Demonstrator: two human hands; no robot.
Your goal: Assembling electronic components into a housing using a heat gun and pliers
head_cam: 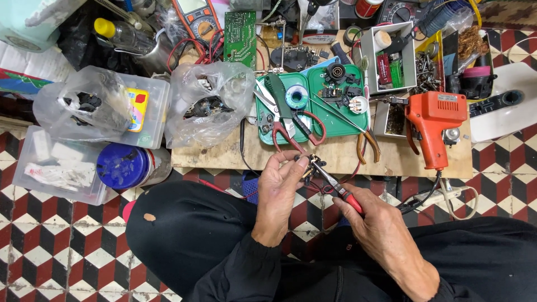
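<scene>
My left hand [282, 187] pinches a small black and brass electrical part [314, 166] between thumb and fingers, just in front of the wooden board's [347, 159] near edge. In my right hand [372, 221] are red-handled needle-nose pliers [338, 190], whose thin jaws reach up to the part. Both hands hover over my lap above the checkered floor.
A green tray [341, 126] on the board holds scissors, pliers, a solder reel and black parts. An orange soldering gun [433, 123] lies right of it. Two plastic bags [210, 103] of parts, a blue-lidded jar [124, 166] and clear boxes sit to the left. A multimeter and circuit board [239, 31] lie behind.
</scene>
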